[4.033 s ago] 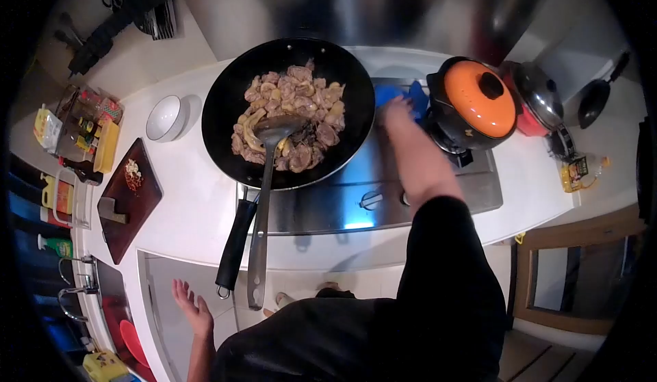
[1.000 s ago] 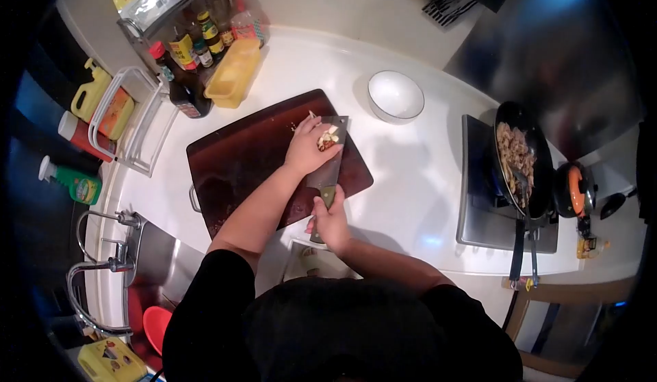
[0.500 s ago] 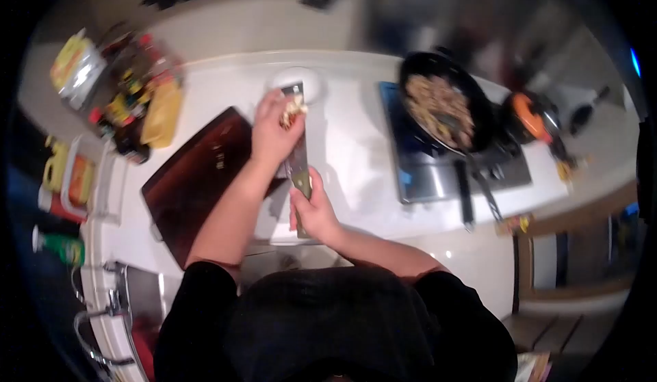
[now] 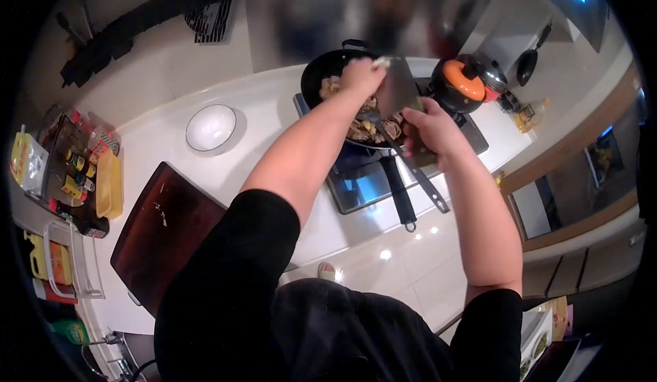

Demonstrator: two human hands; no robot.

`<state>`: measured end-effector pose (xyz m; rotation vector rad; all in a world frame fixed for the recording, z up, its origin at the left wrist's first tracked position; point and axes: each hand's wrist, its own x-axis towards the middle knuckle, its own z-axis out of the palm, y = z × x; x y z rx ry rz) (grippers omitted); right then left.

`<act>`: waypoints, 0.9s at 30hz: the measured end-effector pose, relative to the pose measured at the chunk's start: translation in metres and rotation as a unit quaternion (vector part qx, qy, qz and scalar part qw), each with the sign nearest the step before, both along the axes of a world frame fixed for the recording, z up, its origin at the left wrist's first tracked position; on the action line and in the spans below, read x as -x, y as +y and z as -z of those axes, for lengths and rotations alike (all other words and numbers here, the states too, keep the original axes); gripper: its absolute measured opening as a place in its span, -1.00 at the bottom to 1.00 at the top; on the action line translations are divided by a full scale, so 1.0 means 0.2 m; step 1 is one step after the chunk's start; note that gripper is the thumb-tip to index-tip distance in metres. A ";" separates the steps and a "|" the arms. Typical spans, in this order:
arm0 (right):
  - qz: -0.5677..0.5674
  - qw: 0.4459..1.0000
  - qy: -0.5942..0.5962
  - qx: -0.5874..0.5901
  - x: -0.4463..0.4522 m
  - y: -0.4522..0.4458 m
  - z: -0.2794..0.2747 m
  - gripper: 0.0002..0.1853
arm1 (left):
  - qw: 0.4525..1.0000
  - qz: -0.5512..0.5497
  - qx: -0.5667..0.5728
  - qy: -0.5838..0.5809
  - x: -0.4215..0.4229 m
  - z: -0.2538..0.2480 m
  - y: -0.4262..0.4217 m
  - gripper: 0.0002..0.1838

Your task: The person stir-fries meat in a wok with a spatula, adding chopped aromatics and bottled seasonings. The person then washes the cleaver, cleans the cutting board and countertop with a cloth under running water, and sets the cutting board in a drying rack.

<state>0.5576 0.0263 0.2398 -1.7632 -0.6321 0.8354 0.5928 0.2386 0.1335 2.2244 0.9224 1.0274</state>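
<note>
My right hand [image 4: 438, 132] is wrapped round the handle of a kitchen knife with a broad blade [image 4: 400, 88], held tilted above the wok [image 4: 311, 74]. Reaching over the same wok, my left hand [image 4: 363, 79] has its fingers curled in at the blade. Small pale chopped pieces [image 4: 382, 62] show at its fingertips. Browned meat pieces [image 4: 363, 132] lie in the wok, partly hidden by my arms and the blade. A spatula [image 4: 417, 175] rests in the wok, its handle sticking out over the front rim.
The wok stands on a cooktop [image 4: 352, 183], its handle [image 4: 398, 194] pointing toward me. A lidded pot with an orange top [image 4: 465, 81] is behind on the right. Left of the wok are a white bowl [image 4: 211, 129] and a dark cutting board [image 4: 164, 225] with a few scraps. Bottles [image 4: 82, 163] stand far left.
Both hands have moved right, from beside the cutting board to over the wok, carrying the knife and the chopped pieces. The view has shifted to the right too.
</note>
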 end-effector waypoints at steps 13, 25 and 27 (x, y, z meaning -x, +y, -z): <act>-0.007 0.996 0.093 -0.006 -0.10 -0.06 -0.03 -0.91 | 0.913 0.266 -0.157 0.267 0.13 -0.15 -0.02 -0.53; -0.186 0.947 0.081 -0.247 0.76 -0.13 0.21 -0.66 | 0.889 0.170 0.287 -0.314 1.55 -0.06 0.08 -0.74; -0.208 0.960 0.134 -0.133 0.91 -0.10 0.36 -0.49 | 0.917 0.036 0.285 -0.276 2.07 0.18 0.18 -0.75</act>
